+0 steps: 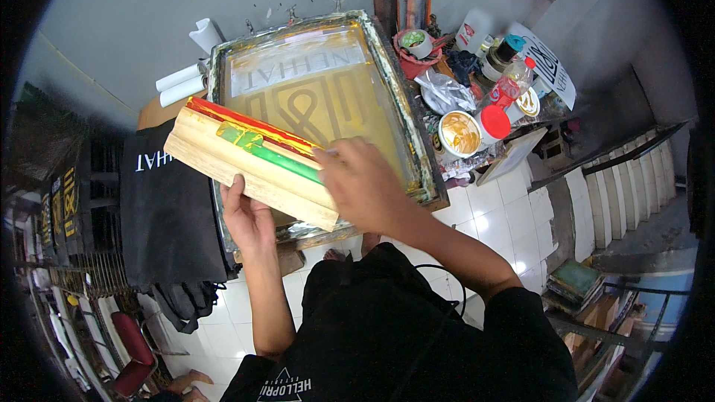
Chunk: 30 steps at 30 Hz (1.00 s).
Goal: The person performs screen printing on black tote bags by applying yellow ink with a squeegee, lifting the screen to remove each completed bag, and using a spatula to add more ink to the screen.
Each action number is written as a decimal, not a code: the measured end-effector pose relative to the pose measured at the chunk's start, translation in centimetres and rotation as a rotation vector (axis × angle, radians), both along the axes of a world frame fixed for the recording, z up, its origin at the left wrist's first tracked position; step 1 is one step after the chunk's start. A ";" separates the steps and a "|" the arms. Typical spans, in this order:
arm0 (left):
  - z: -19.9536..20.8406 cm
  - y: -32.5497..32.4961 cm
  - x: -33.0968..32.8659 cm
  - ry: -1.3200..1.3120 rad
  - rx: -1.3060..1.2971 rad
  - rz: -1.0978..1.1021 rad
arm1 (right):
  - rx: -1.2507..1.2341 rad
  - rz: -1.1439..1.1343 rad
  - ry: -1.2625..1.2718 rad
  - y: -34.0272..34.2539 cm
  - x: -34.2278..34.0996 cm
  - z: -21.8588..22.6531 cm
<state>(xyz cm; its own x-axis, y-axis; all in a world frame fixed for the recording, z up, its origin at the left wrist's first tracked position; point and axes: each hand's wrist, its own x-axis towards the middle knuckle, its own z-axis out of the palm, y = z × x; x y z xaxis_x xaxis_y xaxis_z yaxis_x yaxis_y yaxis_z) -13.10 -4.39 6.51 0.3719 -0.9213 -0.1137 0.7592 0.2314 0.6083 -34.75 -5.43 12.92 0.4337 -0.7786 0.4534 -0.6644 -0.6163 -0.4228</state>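
Observation:
My left hand [248,217] grips a wooden squeegee [246,175] from below, thumb on the pale wood. Its red blade [246,125] runs along the upper edge, smeared with yellow ink. My right hand [365,186] is closed around the right end of a green flat scraper [287,164], which lies along the squeegee. Yellow ink coats the scraper's far left end. Both tools are held above a screen-printing frame [387,89], whose yellowish mesh carries a design. The squeegee hides its near left part, and my right hand covers some of the mesh.
Ink tubs [460,134], a red-capped bottle [506,89] and crumpled plastic [445,91] crowd the right side. A black fabric bag [160,208] hangs at the left. White paper rolls [181,85] lie behind it. White tiles [488,227] cover the floor.

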 end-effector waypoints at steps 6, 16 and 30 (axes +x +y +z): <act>1.3 1.5 3.0 -0.011 -0.013 -0.019 | 0.073 -0.158 -0.195 1.4 -2.4 0.9; 1.8 1.5 1.0 0.040 -0.009 -0.138 | 0.151 -0.094 -0.035 1.6 5.1 1.1; 1.7 0.4 -3.9 -0.001 -0.033 -0.106 | 0.088 -0.109 -0.079 0.3 -1.0 1.2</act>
